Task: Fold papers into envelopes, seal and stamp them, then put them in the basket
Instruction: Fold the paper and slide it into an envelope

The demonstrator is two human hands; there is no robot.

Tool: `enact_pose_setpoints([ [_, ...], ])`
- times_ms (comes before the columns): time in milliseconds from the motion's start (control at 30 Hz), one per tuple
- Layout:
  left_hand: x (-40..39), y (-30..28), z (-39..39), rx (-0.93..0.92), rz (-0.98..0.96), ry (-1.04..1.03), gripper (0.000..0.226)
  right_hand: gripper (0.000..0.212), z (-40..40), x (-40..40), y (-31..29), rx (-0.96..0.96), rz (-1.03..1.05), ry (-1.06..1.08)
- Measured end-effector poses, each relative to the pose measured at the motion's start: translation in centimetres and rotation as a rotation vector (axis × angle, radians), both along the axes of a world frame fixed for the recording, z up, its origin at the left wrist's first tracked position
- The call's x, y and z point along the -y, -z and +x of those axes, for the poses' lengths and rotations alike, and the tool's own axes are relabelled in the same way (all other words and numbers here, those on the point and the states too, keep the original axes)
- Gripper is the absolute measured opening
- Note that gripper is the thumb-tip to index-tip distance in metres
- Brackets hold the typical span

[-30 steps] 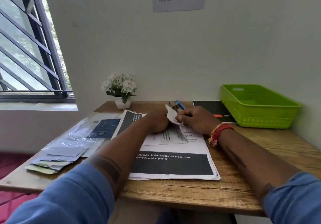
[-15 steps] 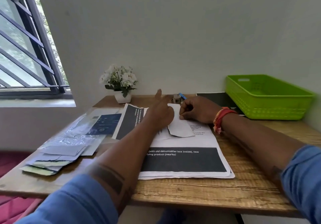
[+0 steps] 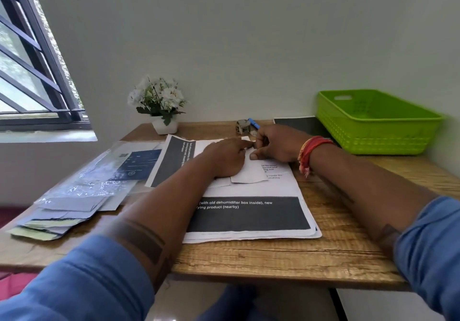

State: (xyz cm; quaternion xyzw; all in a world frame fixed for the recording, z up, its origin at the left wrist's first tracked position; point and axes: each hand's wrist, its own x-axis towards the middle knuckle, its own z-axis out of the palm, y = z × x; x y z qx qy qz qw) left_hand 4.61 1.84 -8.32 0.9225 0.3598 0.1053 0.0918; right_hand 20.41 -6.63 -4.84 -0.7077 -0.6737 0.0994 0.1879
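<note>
On the wooden table in front of you, both of your hands meet over a small folded white paper that lies on top of a stack of printed sheets with dark grey bands. Your left hand lies flat on the folded paper's left part, fingers nearly straight and pointing toward your right hand, pressing the paper down. Your right hand sits just beside it, fingers curled, with the thumb resting on the paper's upper right part. A blue pen-like stick pokes out above the right hand's knuckles; you seem to be gripping it, though the fingers hide the contact. A red and orange thread band circles your right wrist, and blue sleeves cover both upper forearms.

Just behind your hands stands a small round metal stamp-like object, too small to make out clearly. Farther back on the left is a white pot of white flowers against the wall. At the right rear corner of the table sits the bright green plastic basket, well apart from the folded paper, with a dark sheet lying next to its left side. On the left part of the table lies a loose pile of pale envelopes and clear plastic sleeves, with a dark blue printed card under the plastic. A barred window fills the upper left.
</note>
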Motion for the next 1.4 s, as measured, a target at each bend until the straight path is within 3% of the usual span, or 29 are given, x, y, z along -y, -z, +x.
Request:
enact_pose_setpoints([
  [467, -0.2, 0.0, 0.1, -0.025, 0.011, -0.004, 0.049, 0.044, 0.0, 3.1, -2.9, 0.122, -0.421, -0.118],
  [533, -0.1, 0.1, 0.0, -0.024, 0.031, -0.006, 0.049, 0.043, 0.3, 3.3, -2.7, 0.054, -0.382, -0.129],
  [633, 0.1, 0.2, -0.1, -0.037, 0.041, -0.035, 0.048, 0.022, 0.8, 3.3, -1.6, -0.153, -0.183, -0.124],
  [667, 0.1, 0.2, -0.1, -0.041, 0.042, -0.039, 0.048, 0.015, 0.8, 3.3, -1.3, -0.134, -0.126, -0.107],
  [733, 0.0, 0.2, -0.1, -0.052, 0.046, -0.037, 0.049, 0.028, 0.3, 2.9, -1.1, 0.028, -0.073, -0.064],
  [833, -0.2, 0.2, -0.1, -0.064, 0.047, -0.026, 0.047, 0.041, -0.8, 2.1, -1.2, 0.197, -0.102, -0.019],
  [1033, -0.3, 0.3, -0.1, -0.047, 0.039, -0.028, 0.042, 0.040, -1.7, -0.8, -0.7, 0.404, -0.136, 0.075],
  [1400, -0.6, 0.5, 0.0, -0.033, 0.027, -0.052, 0.047, 0.042, -1.2, -3.5, -0.4, 0.449, -0.159, 0.099],
])
